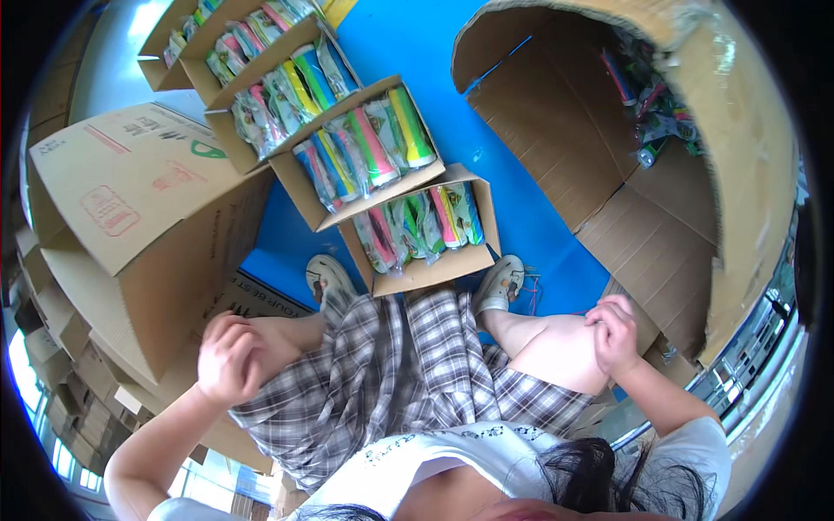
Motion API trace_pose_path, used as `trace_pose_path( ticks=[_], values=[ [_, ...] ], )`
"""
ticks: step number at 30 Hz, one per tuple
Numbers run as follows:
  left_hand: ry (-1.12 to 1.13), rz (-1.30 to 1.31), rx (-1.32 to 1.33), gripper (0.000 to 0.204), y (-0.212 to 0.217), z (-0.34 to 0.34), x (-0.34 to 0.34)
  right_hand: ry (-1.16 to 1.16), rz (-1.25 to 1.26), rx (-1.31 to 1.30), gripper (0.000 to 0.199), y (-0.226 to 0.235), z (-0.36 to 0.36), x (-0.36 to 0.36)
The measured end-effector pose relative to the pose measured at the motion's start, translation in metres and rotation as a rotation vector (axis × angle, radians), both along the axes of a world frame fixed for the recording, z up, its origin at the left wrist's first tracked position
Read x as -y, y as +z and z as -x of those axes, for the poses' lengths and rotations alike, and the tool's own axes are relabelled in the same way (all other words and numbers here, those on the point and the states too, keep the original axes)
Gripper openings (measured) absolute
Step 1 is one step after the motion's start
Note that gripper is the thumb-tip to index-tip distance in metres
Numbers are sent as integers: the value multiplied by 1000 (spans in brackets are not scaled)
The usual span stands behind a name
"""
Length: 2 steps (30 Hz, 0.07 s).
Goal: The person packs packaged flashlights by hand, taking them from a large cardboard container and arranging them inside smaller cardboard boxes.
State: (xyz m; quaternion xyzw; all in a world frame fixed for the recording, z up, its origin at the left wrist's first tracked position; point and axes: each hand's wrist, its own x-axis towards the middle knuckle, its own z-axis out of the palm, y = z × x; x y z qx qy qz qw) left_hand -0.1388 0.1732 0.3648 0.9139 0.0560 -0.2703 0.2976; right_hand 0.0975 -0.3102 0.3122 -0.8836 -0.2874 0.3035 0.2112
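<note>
My left hand (230,358) rests by my left knee with its fingers curled in. On my right knee lies my right hand (615,335), its fingers folded and nothing visible in them. Between my feet stands a small open carton (434,280), holding a row of bagged, brightly coloured tube-shaped items (419,224). Just beyond it, a second open carton (295,193) tilts against the first and carries similar bagged tubes (369,148) in pink, yellow, green and blue. Neither hand touches the cartons.
More filled cartons (228,130) line up toward the far left on a blue surface (499,204). A large closed box (130,187) stands at left. At right, a big open box (556,130) lies with loose bagged items (660,122) inside. Stacked cardboard (65,373) fills the left edge.
</note>
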Motion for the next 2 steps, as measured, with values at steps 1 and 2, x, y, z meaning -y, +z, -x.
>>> trace_pose_path(
  ticks=[1, 2],
  values=[
    [5, 40, -24, 15, 2, 3, 1, 30, 7, -77, 15, -3, 3, 4],
    [15, 71, -48, 15, 2, 5, 3, 66, 4, -155, 17, -10, 2, 6]
  ],
)
